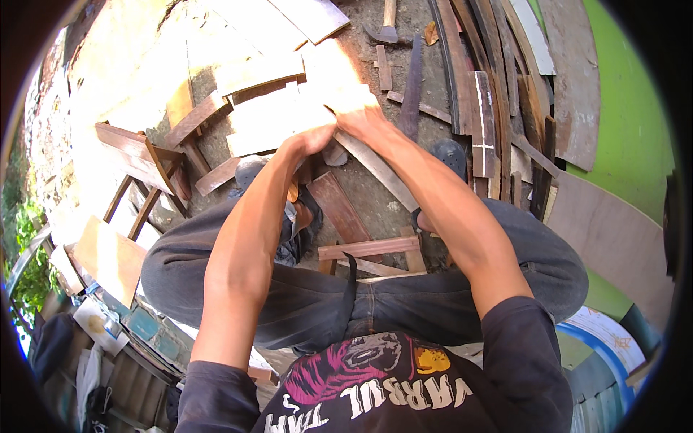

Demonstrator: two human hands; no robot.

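My left hand (316,132) and my right hand (359,110) meet in front of me, wrists nearly touching, in strong sunlight. Both look closed, with the fingers curled inward. Glare bleaches the fingertips, so whatever they grip cannot be made out. Just left of my left hand lies a pale, sunlit board (253,133). A long curved wooden strip (379,167) runs from under my hands toward my right leg. Between my legs lie a brown plank (339,206) and a small wooden frame (368,247).
A hammer (388,34), a handsaw (412,90) and a short wooden piece (383,68) lie ahead on the ground. Long planks (498,86) are stacked at right, beside a green panel (635,123). To the left stands a small wooden stool-like piece (137,155).
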